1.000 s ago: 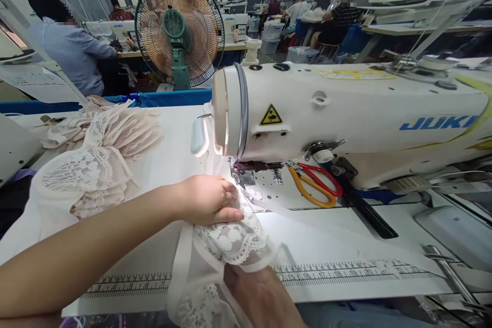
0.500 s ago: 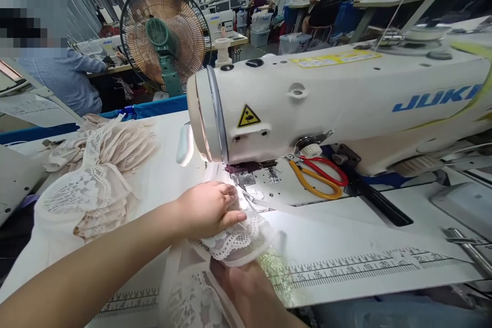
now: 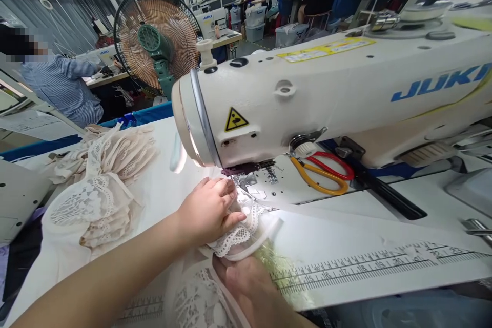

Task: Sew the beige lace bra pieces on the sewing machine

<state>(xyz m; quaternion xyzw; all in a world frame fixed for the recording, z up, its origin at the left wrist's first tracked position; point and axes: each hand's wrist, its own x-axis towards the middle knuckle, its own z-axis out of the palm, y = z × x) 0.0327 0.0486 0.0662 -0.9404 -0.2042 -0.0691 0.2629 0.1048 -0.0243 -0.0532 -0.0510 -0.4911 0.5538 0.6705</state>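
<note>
The left hand (image 3: pixel 209 210) lies flat, fingers together, pressing the white scalloped lace fabric (image 3: pixel 240 228) just before the white Juki sewing machine (image 3: pixel 326 102). Beneath the lace, the right hand (image 3: pixel 249 289) grips its near edge.

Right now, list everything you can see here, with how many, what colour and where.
sewing machine: one, white with blue lettering, across the table at right
lace piece: one, white, at the needle under the left hand
lace pile: one heap, beige and white, table left
scissors: one pair, one red and one orange handle, on the machine bed
ruler strip: one, printed black on white, along the table's near edge
table: one, white
fan: one, green with a copper grille, behind the table
co-worker: one, blue striped shirt, far left; others sit far back
left hand: fingers flat on the lace by the needle
right hand: under the lace at the near edge, grip hidden
</note>
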